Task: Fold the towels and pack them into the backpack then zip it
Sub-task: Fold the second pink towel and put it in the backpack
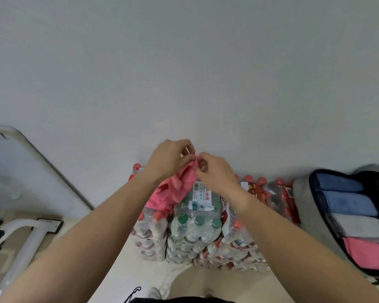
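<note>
The person stands facing a bare wall, arms out, with a pink towel [176, 189] held up in front of them. The left grip [171, 158] and the right grip [217, 173] meet at its top edge. Each pinches the cloth between thumb and fingertips, and the two are nearly touching. The rest of the towel hangs bunched below them and drapes against the bottle packs [195, 228] stacked on the floor. Off to the right the backpack [302, 200] sits open, with folded towels [348, 204] laid side by side inside: two blue, one grey, one pink.

The towel looks light and limp. It will likely sag and crumple wherever it is not held, though a pinch should keep it from slipping. I'd say the place to take it is at two corners of one edge, drawn apart so it hangs flat, before folding it to match those already packed.
</note>
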Motion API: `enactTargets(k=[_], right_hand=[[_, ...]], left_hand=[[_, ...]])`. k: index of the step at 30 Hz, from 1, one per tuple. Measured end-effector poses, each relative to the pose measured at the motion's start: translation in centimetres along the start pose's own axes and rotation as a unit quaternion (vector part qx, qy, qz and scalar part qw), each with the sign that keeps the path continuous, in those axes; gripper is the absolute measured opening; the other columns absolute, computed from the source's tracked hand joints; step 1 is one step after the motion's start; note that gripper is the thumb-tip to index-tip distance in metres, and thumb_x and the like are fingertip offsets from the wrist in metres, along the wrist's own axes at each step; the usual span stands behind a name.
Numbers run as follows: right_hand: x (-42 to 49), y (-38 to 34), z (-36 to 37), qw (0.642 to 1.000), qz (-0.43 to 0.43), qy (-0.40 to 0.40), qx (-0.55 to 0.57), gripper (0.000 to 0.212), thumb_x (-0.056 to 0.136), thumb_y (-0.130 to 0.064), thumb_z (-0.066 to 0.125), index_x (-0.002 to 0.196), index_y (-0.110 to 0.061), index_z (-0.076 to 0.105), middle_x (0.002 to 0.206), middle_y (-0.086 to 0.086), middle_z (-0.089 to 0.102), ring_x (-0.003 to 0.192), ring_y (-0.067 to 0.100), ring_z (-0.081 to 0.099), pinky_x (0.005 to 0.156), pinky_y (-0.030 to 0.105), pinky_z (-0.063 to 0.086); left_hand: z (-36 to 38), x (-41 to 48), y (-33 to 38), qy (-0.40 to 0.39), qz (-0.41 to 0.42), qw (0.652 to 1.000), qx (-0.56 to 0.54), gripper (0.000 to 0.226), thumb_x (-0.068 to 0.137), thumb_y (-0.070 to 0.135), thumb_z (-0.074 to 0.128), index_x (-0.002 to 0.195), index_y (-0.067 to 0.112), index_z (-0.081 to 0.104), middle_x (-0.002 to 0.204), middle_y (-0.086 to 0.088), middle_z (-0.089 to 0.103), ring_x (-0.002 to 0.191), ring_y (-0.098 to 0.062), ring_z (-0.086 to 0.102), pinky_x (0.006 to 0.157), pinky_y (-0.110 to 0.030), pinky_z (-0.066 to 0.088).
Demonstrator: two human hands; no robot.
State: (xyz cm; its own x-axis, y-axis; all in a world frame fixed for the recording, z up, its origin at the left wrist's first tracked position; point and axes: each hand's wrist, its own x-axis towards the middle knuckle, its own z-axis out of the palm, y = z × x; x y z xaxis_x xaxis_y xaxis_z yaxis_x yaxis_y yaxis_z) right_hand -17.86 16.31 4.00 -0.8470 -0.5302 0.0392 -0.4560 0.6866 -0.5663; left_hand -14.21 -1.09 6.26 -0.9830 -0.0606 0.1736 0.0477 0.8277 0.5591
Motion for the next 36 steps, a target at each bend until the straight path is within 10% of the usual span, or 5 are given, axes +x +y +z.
enactTargets(k=[23,27,36], right_hand=[[3.7,8.9,-20.8,0.951,0.083,0.212,-0.210,0.033,0.089,-0.010,0.048,0.112,-0.021,0.068,0.112,0.011,0.067,0.101,0.035,0.063,0.081,0.038,0.051],[2.2,7.2,-20.2,0.949,0.060,0.174,-0.258,0.031,0.084,-0.019,0.050,0.108,-0.023,0.070,0.108,0.005,0.070,0.100,0.031,0.064,0.079,0.037,0.052],[2.4,1.7,-13.7,0.999,-0.029,0.020,0.010,0.028,0.090,-0.029,0.063,0.118,-0.029,0.068,0.096,-0.010,0.065,0.093,0.012,0.061,0.087,0.035,0.051]], left_hand=[[-7.8,6.4,2.1,0.041,-0.025,0.999,-0.018,0.021,0.089,0.047,0.066,0.081,0.027,0.066,0.075,0.006,0.067,0.072,-0.012,0.061,0.068,-0.033,0.048],[-7.3,6.5,2.6,0.048,-0.011,0.998,-0.029,0.013,0.090,0.038,0.066,0.080,0.030,0.067,0.072,0.013,0.065,0.070,-0.002,0.058,0.068,-0.030,0.045],[-1.7,6.1,8.3,0.006,0.046,0.994,-0.104,0.006,0.087,0.030,0.070,0.083,0.030,0.074,0.079,0.013,0.072,0.079,-0.004,0.063,0.074,-0.023,0.048]])
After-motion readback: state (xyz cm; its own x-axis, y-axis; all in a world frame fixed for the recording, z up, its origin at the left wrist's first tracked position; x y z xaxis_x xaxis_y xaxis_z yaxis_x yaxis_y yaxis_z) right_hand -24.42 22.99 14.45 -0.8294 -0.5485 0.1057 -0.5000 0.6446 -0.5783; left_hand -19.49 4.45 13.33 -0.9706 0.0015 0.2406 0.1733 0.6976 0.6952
